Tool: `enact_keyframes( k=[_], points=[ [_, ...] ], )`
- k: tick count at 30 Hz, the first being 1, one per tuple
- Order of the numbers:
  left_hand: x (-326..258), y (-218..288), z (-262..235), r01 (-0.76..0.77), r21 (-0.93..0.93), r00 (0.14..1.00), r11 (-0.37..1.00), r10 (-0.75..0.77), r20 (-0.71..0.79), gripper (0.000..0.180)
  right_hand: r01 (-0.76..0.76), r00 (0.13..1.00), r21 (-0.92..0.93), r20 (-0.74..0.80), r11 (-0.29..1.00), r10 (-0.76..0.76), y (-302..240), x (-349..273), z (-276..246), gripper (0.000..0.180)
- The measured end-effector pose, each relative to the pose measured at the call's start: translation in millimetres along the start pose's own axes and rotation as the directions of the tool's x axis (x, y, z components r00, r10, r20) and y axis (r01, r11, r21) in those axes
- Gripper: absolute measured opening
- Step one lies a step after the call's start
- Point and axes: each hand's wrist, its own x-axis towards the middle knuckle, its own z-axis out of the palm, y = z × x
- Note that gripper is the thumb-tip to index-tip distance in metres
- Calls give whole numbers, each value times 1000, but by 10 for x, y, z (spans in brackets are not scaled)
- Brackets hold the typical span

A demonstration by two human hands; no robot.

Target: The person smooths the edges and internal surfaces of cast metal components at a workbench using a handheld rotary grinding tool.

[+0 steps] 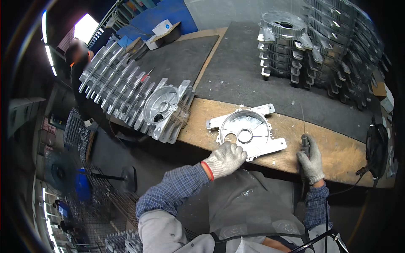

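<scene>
A silvery metal casting with a round ribbed recess, two holes and flat arms lies on the wooden table edge in front of me. My left hand, in a whitish knit glove with a red cuff, is closed on the casting's near left side; the gripped part is hidden under the fingers. To the right of the casting, my gloved right hand is wrapped round the dark handle of a thin rod-like tool. Its slender tip points up and away from me, apart from the casting.
Stacked castings lean in a long row at the left; taller stacks stand at the back right. A black bag hangs at the right edge. Metal chips dot the dark mat. Another person is at the far left.
</scene>
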Motion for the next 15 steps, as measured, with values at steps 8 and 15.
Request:
enact_keyframes(
  k=[8,15],
  points=[
    [189,-186,-969,281,-401,938,872,-161,306,43,33,999,52,12,998,-34,27,-15,-28,78],
    [-222,-246,-1568,457,-886,807,71,-453,380,56,84,996,64,32,994,-86,143,43,-14,76]
  ],
)
